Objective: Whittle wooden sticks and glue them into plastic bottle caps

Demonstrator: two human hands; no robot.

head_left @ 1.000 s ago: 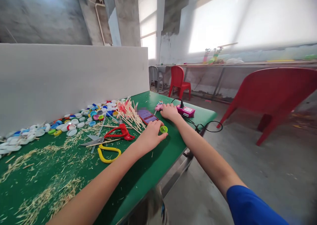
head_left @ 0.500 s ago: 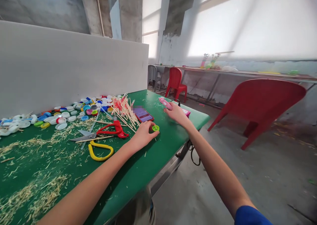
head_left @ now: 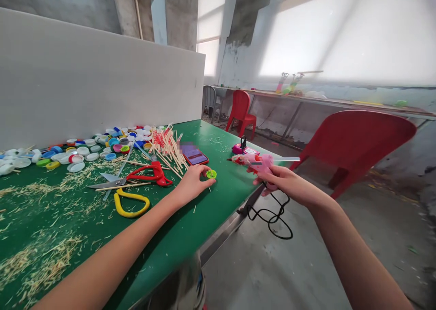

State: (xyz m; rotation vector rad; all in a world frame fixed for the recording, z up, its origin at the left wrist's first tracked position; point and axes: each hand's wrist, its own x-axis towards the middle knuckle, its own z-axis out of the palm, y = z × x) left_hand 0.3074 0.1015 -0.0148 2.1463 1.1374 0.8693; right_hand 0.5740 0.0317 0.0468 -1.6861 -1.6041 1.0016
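My left hand point(head_left: 195, 180) pinches a small lime-green bottle cap point(head_left: 211, 174) just above the green table point(head_left: 184, 242). Wrapped round the handle of a pink hot glue gun point(head_left: 260, 162) is my right hand point(head_left: 284, 180). The gun's nozzle points left, toward the cap, and a clear glue stick point(head_left: 288, 159) juts out of its back. Its black cord point(head_left: 272, 219) hangs in loops past the table edge. Behind my left hand lies a phone point(head_left: 194, 155) in a red case. Scissors with red and yellow handles point(head_left: 131, 203) rest to the left of it.
Many coloured bottle caps point(head_left: 91, 156) spread along a white panel point(head_left: 102, 82). A pile of wooden sticks point(head_left: 166, 148) with red bits lies beside them. Wood shavings point(head_left: 57, 260) litter the left side. A small bright-pink item point(head_left: 240, 148) sits near the far edge. A red chair point(head_left: 361, 142) stands at right.
My right hand has lifted the glue gun and brought it nearer, turning it so its nozzle points left and its cord dangles. My left hand keeps the green cap in about the same place.
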